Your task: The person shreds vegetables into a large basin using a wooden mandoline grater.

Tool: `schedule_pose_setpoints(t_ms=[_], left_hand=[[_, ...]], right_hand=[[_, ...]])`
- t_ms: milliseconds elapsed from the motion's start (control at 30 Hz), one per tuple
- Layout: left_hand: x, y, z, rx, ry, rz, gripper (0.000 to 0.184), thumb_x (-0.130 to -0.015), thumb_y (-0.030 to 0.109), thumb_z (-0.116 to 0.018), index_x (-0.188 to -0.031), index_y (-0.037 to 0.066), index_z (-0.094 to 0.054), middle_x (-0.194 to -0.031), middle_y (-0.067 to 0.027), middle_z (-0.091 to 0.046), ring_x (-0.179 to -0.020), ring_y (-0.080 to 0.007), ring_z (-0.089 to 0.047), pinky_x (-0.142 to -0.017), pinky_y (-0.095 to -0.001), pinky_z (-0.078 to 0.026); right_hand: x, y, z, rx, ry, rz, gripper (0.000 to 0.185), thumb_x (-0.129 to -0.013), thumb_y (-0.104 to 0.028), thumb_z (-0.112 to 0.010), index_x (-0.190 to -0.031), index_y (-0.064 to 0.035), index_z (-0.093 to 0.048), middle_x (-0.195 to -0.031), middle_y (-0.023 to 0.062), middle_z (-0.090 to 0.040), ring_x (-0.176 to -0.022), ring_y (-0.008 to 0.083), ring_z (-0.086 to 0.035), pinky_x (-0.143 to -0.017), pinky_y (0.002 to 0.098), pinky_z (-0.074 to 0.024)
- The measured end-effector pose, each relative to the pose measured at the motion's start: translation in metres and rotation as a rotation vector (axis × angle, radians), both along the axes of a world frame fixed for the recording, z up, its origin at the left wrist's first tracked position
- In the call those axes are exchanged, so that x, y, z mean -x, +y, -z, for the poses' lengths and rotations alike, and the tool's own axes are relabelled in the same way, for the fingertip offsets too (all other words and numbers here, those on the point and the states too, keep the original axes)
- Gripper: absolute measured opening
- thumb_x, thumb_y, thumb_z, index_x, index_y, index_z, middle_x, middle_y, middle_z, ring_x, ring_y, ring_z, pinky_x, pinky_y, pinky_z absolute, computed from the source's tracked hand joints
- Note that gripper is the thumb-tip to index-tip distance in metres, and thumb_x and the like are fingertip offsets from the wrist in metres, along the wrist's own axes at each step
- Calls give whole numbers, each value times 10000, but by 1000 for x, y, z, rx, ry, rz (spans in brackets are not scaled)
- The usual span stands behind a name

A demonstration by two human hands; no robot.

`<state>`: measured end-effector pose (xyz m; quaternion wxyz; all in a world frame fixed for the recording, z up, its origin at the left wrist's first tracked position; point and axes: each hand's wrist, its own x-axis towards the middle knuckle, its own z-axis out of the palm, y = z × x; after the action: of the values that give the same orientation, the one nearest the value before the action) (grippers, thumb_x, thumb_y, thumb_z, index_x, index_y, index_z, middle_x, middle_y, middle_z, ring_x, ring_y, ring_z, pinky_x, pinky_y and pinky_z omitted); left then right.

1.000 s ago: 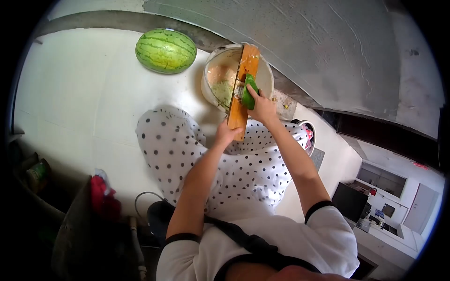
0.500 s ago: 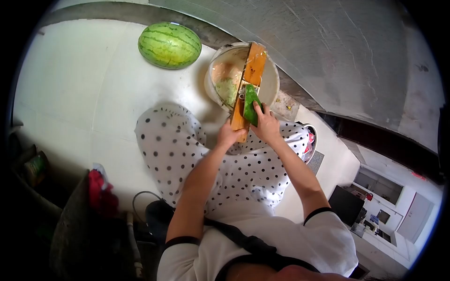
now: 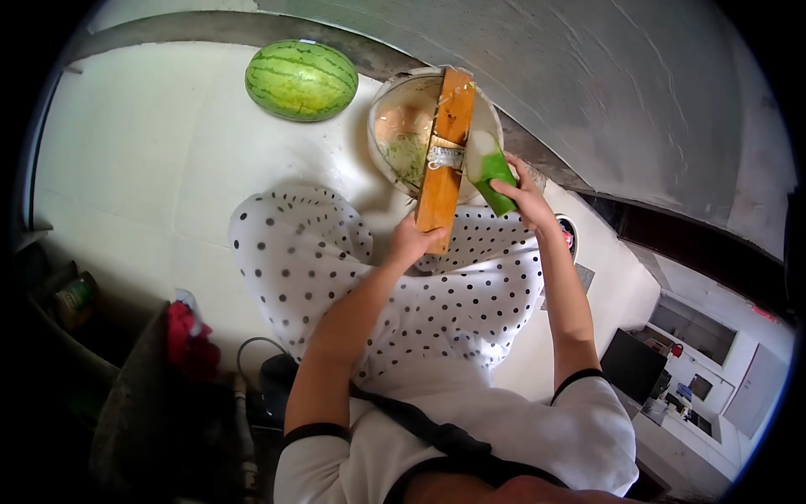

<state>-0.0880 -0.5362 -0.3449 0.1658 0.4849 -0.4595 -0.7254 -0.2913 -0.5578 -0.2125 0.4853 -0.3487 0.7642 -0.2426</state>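
Note:
My left hand [image 3: 413,240] is wrapped round the near end of a wooden grater [image 3: 454,107]. The grater lies slanted across a white bucket [image 3: 374,155], and a metal shredding plate [image 3: 446,156] sits in its middle. To the right, my right hand [image 3: 529,200] grips a green-skinned melon piece [image 3: 494,178], apart from the grater. The piece is tilted, so its pale cut flesh shows at the far end. Pale and greenish shreds [image 3: 405,155] lie in the bucket. A few thin strands cling to the grater's far half.
A whole striped watermelon [image 3: 300,81] rests on the pale floor left of the bucket. The grey wall [image 3: 579,101] runs close behind. Polka-dot fabric [image 3: 311,244] covers my legs around the near side. A red cloth [image 3: 191,340] hangs at lower left.
My right hand has lifted the melon piece off the grater and moved it right, turning its cut face into view. The shredding plate is now uncovered. My left hand still holds the grater.

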Motion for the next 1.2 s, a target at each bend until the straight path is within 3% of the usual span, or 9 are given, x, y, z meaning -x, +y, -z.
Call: schedule_pose_setpoints(t_ms=[67, 300, 400, 567, 667, 733, 900, 1100, 1200], left_hand=[[-2, 4, 4, 13, 53, -45, 469, -624, 187, -758, -1029, 49, -566, -923, -99, -649, -820, -209, -624, -732, -309, -474], [-8, 20, 8, -49, 44, -3, 404, -657, 173, -739, -1004, 43, -578, -872, -84, -652, -727, -177, -625, -655, -294, -488], [-3, 20, 2, -254, 105, -56, 379, -669, 160, -731, -999, 48, -583, -859, -64, -647, -685, -162, -620, -558, -285, -496], [-3, 5, -7, -369, 104, -53, 332, -696, 137, -703, -1000, 64, -589, -850, -37, -636, -652, -154, -616, -458, -259, -483], [4, -13, -14, -458, 86, 19, 304, -760, 179, -641, -1039, 90, -560, -889, -29, -621, -690, -137, -605, -503, -248, -472], [10, -27, -20, -578, 92, 33, 280, -791, 191, -572, -1051, 93, -538, -907, -31, -606, -736, -142, -585, -576, -262, -472], [26, -55, 8, -649, 72, 77, 313, -803, 190, -545, -1100, 107, -496, -988, -75, -581, -892, -159, -553, -724, -312, -463], [24, -58, -12, -1164, 397, -386, 395, -870, 221, -502, -1215, 84, -366, -1193, -127, -473, -1024, -248, -519, -923, -436, -419], [26, -43, -4, -978, 518, -522, 359, -856, 180, -538, -1178, 87, -411, -1139, -103, -509, -985, -229, -534, -888, -389, -455]], right_hand=[[-3, 18, -14, -23, -479, 413, 545, -812, -259, -595, -1254, -46, -359, -1104, 155, -533, -922, 300, -572, -747, 370, -480], [-15, 75, 32, 3, -1259, 633, 509, -827, -235, -589, -1240, -58, -350, -1144, 158, -503, -1004, 323, -542, -814, 428, -480], [-27, 77, 35, -56, -872, 515, 547, -808, -173, -608, -1251, -64, -304, -1157, 148, -492, -1003, 310, -545, -802, 431, -486], [-24, 75, 42, -138, -770, 505, 587, -785, -135, -603, -1271, -97, -277, -1147, 123, -491, -971, 272, -557, -778, 403, -492], [-13, 61, 52, -234, -961, 635, 575, -794, -202, -589, -1272, -110, -283, -1134, 100, -491, -963, 247, -554, -766, 385, -488], [-10, 50, 57, -292, -619, 447, 503, -807, -287, -570, -1242, -130, -372, -1127, 110, -515, -931, 277, -563, -767, 403, -479], [-16, 15, 66, -319, -387, 399, 722, -706, -177, -717, -1291, -142, -296, -1192, 102, -466, -1011, 248, -519, -749, 387, -474], [13, -20, 88, -310, -380, 277, 846, -620, -139, -762, -1307, -90, -272, -1152, 137, -489, -1003, 247, -525, -729, 376, -493], [31, -37, 88, -392, -211, 48, 797, -667, -163, -730, -1315, -92, -272, -1114, 100, -527, -965, 221, -547, -744, 365, -490]])
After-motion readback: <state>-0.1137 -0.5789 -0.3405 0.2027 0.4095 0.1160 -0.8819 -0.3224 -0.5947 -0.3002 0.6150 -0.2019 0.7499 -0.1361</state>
